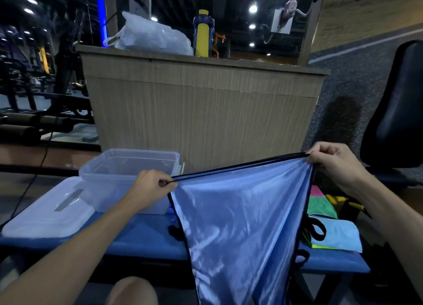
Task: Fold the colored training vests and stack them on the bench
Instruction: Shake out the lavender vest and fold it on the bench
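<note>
Head view puts both our hands up in front of us, stretching a blue vest (pixel 240 217) by its black-trimmed top edge above the blue bench (pixel 146 233). Our left hand (pixel 151 185) is curled into a loose fist, with the thumb and forefinger pinching the black edging at the vest's left corner. Our right hand (pixel 332 160) sits higher and farther to the right, its fingers bent down over the other corner and gripping the trim there. Between the two hands the edge runs taut and slopes upward to the right. Below it the shiny fabric hangs in folds, narrowing as it drops past the front of the bench toward our knee (pixel 132 291). Black strap loops (pixel 317 229) dangle at the vest's right side.

On the bench to the right, partly behind the hanging cloth, we see a stack of folded vests (pixel 338 236), light blue on top with a yellow-green edge showing beneath. Beyond them lie more cloths in pink and green (pixel 320 204). On the left part of the bench stands a clear plastic bin (pixel 128 167), and its lid (pixel 45 215) lies flat just beside it. Behind the bench rises a wooden counter (pixel 201 103), bearing a white plastic bag (pixel 148 34) and a yellow and blue bottle (pixel 203 33).
</note>
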Demonstrator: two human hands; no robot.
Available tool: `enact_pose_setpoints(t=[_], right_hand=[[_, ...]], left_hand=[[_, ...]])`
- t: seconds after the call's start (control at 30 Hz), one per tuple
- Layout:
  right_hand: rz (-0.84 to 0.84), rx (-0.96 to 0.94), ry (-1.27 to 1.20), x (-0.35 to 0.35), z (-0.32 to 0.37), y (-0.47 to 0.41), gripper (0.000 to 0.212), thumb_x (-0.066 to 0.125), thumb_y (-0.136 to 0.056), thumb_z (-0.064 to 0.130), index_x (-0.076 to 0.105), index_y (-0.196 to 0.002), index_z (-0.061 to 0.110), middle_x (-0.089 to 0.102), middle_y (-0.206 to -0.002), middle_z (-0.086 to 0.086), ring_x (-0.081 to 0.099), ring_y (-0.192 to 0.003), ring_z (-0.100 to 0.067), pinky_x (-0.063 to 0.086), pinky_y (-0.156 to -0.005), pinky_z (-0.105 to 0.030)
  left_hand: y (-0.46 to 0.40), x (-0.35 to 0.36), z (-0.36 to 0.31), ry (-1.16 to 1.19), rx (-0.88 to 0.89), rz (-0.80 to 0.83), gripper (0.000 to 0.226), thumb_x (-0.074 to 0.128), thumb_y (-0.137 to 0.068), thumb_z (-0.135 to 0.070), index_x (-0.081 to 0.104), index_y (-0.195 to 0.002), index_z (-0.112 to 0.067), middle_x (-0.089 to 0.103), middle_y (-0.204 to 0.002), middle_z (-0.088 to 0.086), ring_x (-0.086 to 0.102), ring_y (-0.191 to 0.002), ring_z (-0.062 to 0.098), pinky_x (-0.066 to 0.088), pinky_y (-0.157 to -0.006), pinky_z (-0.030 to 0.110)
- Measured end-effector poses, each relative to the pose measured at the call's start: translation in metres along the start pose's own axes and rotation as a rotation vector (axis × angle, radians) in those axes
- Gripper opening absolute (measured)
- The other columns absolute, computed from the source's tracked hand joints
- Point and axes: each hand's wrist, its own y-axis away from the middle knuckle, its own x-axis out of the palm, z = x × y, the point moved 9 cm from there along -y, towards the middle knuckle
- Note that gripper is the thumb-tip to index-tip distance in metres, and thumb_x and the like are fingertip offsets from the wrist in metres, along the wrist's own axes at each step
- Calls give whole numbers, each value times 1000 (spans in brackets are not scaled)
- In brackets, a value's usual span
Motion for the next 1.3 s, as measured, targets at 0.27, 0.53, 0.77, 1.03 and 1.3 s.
enact_pose_setpoints(t=[0.27,0.53,0.77,1.03,1.3], right_hand=[[173,157,-16,-3,-34,16,7,74,-79,-2,70,-83,-6,68,-84,-19,64,-71,-15,53,-63,-14],[292,302,-323,15,-51,34,41,91,-66,31,77,-94,5,67,-92,-18,71,-78,-17,60,-71,-26],[86,138,-249,14,-36,17,96,98,-23,63,76,-103,13,75,-84,-4,70,-74,-9,58,-65,-20],[80,170,-289,7,-41,22,89,100,-33,56,76,-108,15,72,-85,-1,69,-77,-9,59,-71,-21],[106,351,-567,9,-60,40,39,66,-76,3,65,-115,7,68,-87,-3,65,-70,-10,59,-67,-21]], left_hand=[[-11,-50,-27,1016,-160,251,52,94,-56,-53,81,-87,-13,75,-95,7,71,-85,13,59,-77,24],[-33,-99,-30,557,-153,51,14,67,-95,-15,78,-87,-15,77,-83,-3,67,-80,9,55,-80,23],[-26,-110,-36,130,-20,-161,16,73,-92,-13,73,-104,-24,71,-85,-4,60,-76,11,45,-74,16],[-18,-93,-22,739,-170,118,46,91,-66,-37,79,-106,-18,77,-105,9,72,-105,22,56,-78,18],[-16,-98,-32,1097,-144,192,74,103,-38,-45,81,-103,-20,76,-101,6,72,-90,12,59,-79,21]])
